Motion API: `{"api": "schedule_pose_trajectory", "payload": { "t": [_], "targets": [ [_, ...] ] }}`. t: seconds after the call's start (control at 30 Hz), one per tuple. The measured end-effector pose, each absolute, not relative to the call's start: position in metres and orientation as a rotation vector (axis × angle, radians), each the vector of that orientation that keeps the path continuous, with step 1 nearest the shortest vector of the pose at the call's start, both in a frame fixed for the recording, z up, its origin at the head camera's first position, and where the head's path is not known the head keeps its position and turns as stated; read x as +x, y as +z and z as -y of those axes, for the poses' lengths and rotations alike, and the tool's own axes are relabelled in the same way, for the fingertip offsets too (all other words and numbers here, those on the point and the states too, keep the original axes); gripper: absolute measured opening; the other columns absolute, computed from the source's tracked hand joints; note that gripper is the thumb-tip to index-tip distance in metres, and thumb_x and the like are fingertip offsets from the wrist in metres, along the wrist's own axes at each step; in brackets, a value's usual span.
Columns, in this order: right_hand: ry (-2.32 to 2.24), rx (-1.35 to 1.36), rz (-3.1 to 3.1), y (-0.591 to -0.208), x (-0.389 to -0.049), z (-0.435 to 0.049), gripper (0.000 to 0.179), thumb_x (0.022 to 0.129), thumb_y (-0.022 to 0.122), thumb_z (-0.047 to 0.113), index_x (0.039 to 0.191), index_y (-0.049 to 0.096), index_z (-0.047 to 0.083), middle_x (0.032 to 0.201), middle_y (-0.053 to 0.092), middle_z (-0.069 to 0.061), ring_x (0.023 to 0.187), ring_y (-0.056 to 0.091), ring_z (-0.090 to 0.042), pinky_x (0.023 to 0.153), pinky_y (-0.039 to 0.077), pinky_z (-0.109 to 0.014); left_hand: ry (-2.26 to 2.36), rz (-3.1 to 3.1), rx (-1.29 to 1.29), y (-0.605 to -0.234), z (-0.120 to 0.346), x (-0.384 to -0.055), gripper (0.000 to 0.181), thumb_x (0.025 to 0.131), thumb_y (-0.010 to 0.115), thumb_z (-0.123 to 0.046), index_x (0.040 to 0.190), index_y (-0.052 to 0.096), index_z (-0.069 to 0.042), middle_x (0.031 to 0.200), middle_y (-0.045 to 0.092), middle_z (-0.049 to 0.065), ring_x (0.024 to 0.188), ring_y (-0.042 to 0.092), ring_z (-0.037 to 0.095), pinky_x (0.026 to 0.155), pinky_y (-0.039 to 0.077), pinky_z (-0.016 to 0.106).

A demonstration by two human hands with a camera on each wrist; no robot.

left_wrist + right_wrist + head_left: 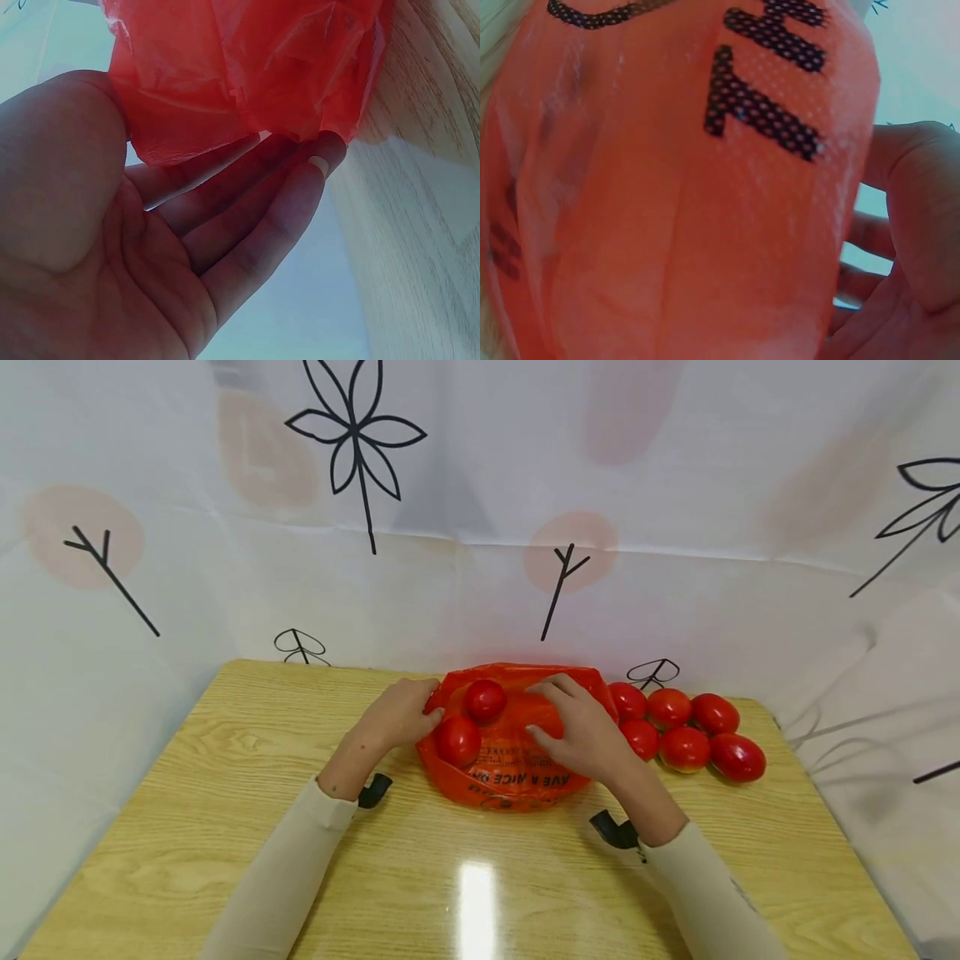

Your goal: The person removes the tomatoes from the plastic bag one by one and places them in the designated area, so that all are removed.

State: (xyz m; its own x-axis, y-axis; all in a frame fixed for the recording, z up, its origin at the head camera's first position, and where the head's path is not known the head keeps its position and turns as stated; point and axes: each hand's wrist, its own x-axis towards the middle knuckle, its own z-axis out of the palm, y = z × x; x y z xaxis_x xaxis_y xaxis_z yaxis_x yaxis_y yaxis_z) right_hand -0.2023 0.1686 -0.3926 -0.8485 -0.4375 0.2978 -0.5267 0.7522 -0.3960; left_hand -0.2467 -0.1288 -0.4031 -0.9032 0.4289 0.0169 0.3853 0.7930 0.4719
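Observation:
A red plastic bag with black lettering sits wide-mouthed on the table, holding two glossy red tomatoes, one toward the back and one toward the front left. My left hand grips the bag's left rim; the left wrist view has the thumb on one side of the red film and the fingers on the other. Above the right part of the mouth, my right hand holds nothing, its thumb and fingers spread apart. In the right wrist view, the bag's side partly hides those fingers.
Several more red tomatoes lie in two rows to the right of the bag, close beside it. The wood-grain table ends at a patterned white cloth behind. Black wrist mounts jut out under both forearms.

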Motion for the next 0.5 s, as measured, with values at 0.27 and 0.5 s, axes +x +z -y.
{"api": "schedule_pose_trajectory", "payload": {
  "t": [0.27,0.5],
  "targets": [
    [0.696,0.781,2.791,-0.395,-0.206,-0.159,0.047,0.094,0.077,0.021,0.137,0.063,0.009,0.136,0.06,-0.01,0.124,0.059,-0.033,0.105,0.053,-0.053,0.726,-2.892,0.656,-0.405,0.129,-0.248,0.018,0.102,0.065,-0.018,0.115,0.066,-0.007,0.092,0.069,0.006,0.079,0.062,0.023,0.072,0.056,0.034],
    [0.706,0.796,2.826,-0.398,-0.212,-0.149,0.05,0.095,0.076,0.023,0.141,0.062,0.007,0.14,0.057,-0.01,0.129,0.057,-0.033,0.11,0.05,-0.053,0.726,-2.89,0.653,-0.405,0.129,-0.247,0.017,0.102,0.065,-0.019,0.114,0.066,-0.007,0.091,0.068,0.005,0.078,0.061,0.023,0.071,0.055,0.033]
  ]
}}
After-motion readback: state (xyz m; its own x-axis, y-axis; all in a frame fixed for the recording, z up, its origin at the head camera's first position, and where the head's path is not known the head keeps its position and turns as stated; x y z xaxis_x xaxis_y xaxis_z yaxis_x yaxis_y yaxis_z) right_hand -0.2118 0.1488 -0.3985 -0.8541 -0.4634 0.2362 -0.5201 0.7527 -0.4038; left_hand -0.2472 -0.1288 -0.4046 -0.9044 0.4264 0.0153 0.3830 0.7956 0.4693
